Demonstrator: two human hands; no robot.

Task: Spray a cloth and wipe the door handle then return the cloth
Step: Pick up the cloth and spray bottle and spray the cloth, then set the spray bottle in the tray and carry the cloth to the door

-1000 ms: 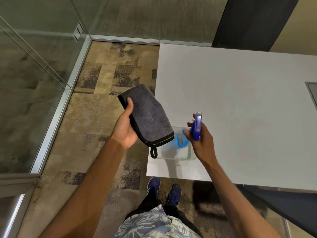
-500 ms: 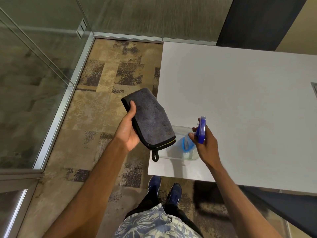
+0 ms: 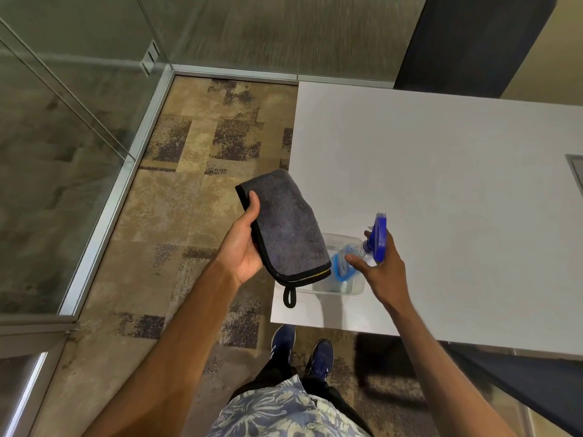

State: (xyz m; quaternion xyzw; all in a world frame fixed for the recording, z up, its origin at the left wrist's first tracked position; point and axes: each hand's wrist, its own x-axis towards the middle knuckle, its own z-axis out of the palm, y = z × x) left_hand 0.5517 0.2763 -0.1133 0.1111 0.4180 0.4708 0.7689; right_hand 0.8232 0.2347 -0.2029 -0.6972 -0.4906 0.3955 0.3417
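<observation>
My left hand [image 3: 243, 250] holds a folded grey cloth [image 3: 284, 225] with black edging, thumb on top, over the carpet beside the table's corner. Its black loop hangs down. A spray bottle [image 3: 377, 236] with a blue trigger head stands in a clear plastic container [image 3: 355, 287] near the corner of the white table [image 3: 441, 184]. My right hand [image 3: 383, 272] is at the bottle's neck. Its thumb is stretched out and its fingers are spread, so the grip looks loosened. No door handle is in view.
Glass walls with metal frames [image 3: 104, 228] run along the left and the back. Patterned carpet [image 3: 189, 200] covers the floor between them and the table. My blue shoes [image 3: 303, 351] stand at the table's near edge. A dark panel [image 3: 467, 42] rises behind the table.
My right hand lowered the spray bottle into the clear container and its fingers spread apart. My left hand kept the cloth and stayed about where it was.
</observation>
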